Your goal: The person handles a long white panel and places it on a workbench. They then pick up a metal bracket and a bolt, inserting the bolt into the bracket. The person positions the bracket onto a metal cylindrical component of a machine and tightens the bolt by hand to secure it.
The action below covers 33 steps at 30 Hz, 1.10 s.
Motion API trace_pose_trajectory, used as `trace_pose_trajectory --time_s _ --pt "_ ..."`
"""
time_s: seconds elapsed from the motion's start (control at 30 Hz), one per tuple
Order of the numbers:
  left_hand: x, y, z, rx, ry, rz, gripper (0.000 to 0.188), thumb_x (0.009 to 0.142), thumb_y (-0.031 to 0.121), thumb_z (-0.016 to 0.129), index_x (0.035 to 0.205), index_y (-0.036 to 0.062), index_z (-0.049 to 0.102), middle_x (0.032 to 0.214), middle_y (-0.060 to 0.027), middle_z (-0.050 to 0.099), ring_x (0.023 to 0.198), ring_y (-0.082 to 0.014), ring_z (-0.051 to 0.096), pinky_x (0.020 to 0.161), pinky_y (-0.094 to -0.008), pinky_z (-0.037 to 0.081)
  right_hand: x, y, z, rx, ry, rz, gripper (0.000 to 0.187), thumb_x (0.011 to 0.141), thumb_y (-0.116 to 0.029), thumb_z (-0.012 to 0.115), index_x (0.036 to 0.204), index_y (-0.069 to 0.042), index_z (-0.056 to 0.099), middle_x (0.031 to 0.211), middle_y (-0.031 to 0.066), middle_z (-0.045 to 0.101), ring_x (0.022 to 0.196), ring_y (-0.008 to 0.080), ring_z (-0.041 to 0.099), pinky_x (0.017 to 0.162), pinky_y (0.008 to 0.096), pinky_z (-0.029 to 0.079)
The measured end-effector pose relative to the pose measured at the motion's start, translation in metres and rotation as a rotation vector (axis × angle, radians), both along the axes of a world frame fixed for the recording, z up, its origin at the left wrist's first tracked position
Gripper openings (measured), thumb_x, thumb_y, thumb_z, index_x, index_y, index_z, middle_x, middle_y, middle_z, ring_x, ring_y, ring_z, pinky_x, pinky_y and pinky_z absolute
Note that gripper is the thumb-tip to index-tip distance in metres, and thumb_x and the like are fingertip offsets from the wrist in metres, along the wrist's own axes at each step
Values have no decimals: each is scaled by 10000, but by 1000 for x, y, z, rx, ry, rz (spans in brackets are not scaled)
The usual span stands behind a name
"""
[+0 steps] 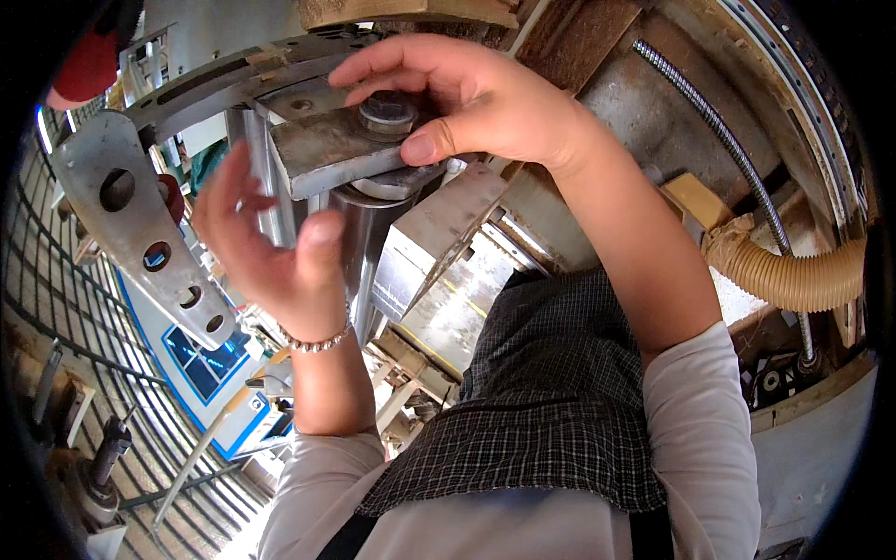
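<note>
A thick, worn steel bar [327, 154] lies across the top of a metal fixture, with a round dark bolt head [388, 112] standing up near its right end. My right hand [485, 103] curls around that end: the thumb presses the near edge beside the bolt head, and the fingers reach over the far side. My left hand [271, 247] is blurred, with thumb and fingers apart and nothing in it, just left of the bar. Below the bar is a shiny steel cylinder [362, 233], next to a squared metal block [420, 238].
A flat metal arm with several round holes [149, 243] hangs at the left, before a dark wire grid [65, 308]. At the right are a ribbed tan hose [793, 271] and a thin metal conduit [719, 126]. Wooden boards [411, 11] run along the top.
</note>
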<state>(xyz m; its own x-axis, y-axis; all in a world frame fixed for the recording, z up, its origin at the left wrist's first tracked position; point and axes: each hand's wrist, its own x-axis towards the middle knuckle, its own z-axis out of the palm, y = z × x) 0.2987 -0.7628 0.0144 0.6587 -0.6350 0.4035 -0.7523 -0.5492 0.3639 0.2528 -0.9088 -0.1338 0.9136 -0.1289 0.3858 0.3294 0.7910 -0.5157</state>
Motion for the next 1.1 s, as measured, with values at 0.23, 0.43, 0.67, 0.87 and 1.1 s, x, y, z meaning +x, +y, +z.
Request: trace_pose_trajectory --time_s 0.23,0.43,0.67,0.87,1.1 --pt "-16 -21 -2 -104 429 147 701 648 107 874 1189 -29 450 1163 -166 565 1072 -223 569 964 -337 456 -2 5 1 114 -51 17 586 779 47 671 1326 -37 478 1257 85 569 1225 175 486 985 292 434" --pt "-17 -24 -1 -38 449 86 723 686 91 852 1219 -26 377 1182 -255 581 1179 -281 544 993 -368 449 5 0 -7 16 -141 -4 573 799 39 652 1335 -9 456 1290 110 557 1252 186 479 1001 293 427" --pt "-25 -27 -7 -204 485 123 754 668 118 863 1213 -6 356 1181 -269 575 1157 -295 556 989 -387 461 -23 8 -21 113 65 -1 527 865 -14 615 1364 -14 446 1324 108 549 1244 179 489 1006 294 421" --pt "-30 -27 -12 -149 376 65 743 647 142 871 1174 14 363 1187 -252 567 1131 -304 568 1039 -422 411 -25 7 -16 -42 157 -18 467 895 -67 610 1347 -30 499 1267 67 592 1156 140 539 965 284 441" --pt "-13 -15 0 105 335 -36 770 623 224 886 1170 28 381 1162 -209 589 1152 -294 552 1135 -486 185 -23 9 -18 87 112 2 435 884 -35 615 1311 -67 544 1215 60 620 1119 132 564 950 271 460"
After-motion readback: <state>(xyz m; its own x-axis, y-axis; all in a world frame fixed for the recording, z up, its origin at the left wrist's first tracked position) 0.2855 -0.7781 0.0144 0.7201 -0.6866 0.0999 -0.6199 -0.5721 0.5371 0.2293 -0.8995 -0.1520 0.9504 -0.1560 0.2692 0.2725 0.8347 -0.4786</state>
